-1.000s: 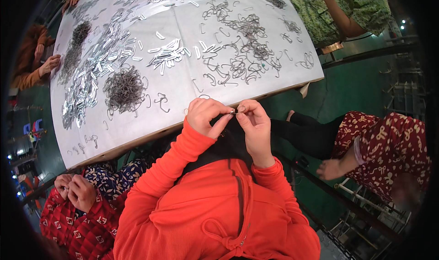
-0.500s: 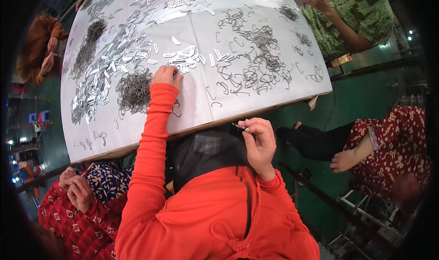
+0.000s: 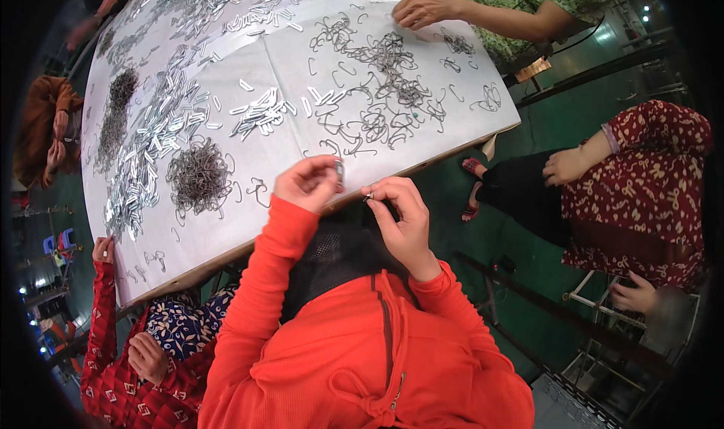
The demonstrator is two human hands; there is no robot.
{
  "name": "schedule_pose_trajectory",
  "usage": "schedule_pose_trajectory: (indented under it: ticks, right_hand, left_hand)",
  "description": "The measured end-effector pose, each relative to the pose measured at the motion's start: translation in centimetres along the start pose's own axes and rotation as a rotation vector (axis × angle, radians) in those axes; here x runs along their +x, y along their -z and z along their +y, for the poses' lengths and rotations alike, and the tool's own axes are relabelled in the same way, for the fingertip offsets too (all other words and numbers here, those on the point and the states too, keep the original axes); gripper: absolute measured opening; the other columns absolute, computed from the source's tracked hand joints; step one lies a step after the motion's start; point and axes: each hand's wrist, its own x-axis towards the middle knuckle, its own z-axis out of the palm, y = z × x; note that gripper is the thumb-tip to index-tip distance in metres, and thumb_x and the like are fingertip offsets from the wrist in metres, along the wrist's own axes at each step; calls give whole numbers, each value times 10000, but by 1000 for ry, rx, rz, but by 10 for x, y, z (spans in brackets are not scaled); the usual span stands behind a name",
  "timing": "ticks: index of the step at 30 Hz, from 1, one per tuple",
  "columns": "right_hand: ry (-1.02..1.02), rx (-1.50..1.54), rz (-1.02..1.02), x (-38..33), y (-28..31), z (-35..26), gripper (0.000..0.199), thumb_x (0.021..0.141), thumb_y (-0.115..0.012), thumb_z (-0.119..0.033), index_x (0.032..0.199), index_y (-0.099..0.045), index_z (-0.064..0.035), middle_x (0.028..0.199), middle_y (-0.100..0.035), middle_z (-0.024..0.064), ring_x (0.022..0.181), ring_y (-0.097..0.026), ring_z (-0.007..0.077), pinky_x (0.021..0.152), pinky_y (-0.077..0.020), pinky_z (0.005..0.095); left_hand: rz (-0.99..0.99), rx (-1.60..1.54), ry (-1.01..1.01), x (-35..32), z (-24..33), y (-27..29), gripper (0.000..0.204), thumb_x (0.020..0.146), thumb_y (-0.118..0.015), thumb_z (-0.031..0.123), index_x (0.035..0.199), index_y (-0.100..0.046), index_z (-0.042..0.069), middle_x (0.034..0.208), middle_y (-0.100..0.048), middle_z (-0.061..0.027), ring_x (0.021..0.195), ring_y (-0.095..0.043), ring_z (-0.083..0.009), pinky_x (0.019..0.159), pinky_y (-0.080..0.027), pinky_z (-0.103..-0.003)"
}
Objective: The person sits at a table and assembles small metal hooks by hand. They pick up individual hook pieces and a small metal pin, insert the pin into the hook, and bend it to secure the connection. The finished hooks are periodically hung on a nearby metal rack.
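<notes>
My left hand [image 3: 308, 184] is raised at the table's near edge, pinching a small oblong silver metal piece [image 3: 338, 172]. My right hand [image 3: 401, 219] is just beside it, thumb and fingertips closed on a tiny metal part [image 3: 368, 196] that is too small to name. The two hands are apart. Beyond them on the white tabletop lies a small pile of oblong silver pieces [image 3: 260, 113]. A loose spread of bent wire hooks [image 3: 388, 123] is to its right, and a dense heap of dark wire hooks [image 3: 198, 178] is to its left.
More silver pieces [image 3: 162, 123] run along the table's left side, near a dark heap [image 3: 121, 89]. A co-worker's hand [image 3: 422, 11] reaches over the far right. Another person's hand [image 3: 103, 249] touches the near left edge. A person in patterned dark red [image 3: 641, 187] is at right.
My left hand has come back from the silver pile toward my right hand, with a silver piece in it. The far-right co-worker's hand and the near-left person's hand have moved to the table.
</notes>
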Motion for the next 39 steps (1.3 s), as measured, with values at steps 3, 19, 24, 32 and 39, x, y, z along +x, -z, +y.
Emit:
schedule_pose_trajectory:
  ticks: [3, 19, 24, 32, 39]
  right_hand:
    - [81, -76, -38, 2, 2, 0, 177, 752, -656, 86, 882, -581, -8, 899, -593, 99, 822, -619, 224, 706, -499, 310]
    - [99, -146, -9, 7, 6, 3, 206, 730, -680, 67, 884, -575, -20, 886, -583, 105, 791, -594, 252, 658, -494, 332]
    - [121, -157, -7, 16, 23, 10, 206, 738, -706, 4, 909, -593, -16, 894, -595, 109, 810, -600, 249, 689, -490, 340]
    - [-150, -419, -123, 96, 33, 67, 67, 804, -643, -68, 842, -619, -18, 811, -597, 111, 749, -595, 257, 658, -477, 349]
    - [-419, -868, -291, 139, 0, 74, 195, 758, -706, -234, 792, -646, -52, 811, -639, 134, 775, -630, 327, 674, -492, 428]
  left_hand:
    - [-38, -96, -37, -5, -2, -20, 193, 836, -576, -45, 1029, -569, -35, 907, -626, -73, 827, -631, -133, 779, -534, -257]
    - [-55, 241, -354, -15, -4, -36, 143, 823, -594, -43, 957, -553, -20, 954, -665, -110, 891, -638, -156, 809, -507, -274]
    - [-77, 239, -324, -18, -5, -36, 139, 821, -591, -48, 955, -566, -17, 963, -665, -115, 873, -636, -151, 812, -503, -265]
    - [-131, 262, -197, -23, 0, -33, 139, 816, -579, -78, 925, -546, 0, 953, -650, -118, 918, -627, -177, 842, -491, -289]
    - [-104, 281, -252, -25, 0, -29, 142, 801, -593, -50, 933, -599, 3, 918, -673, -74, 790, -632, -123, 733, -501, -246]
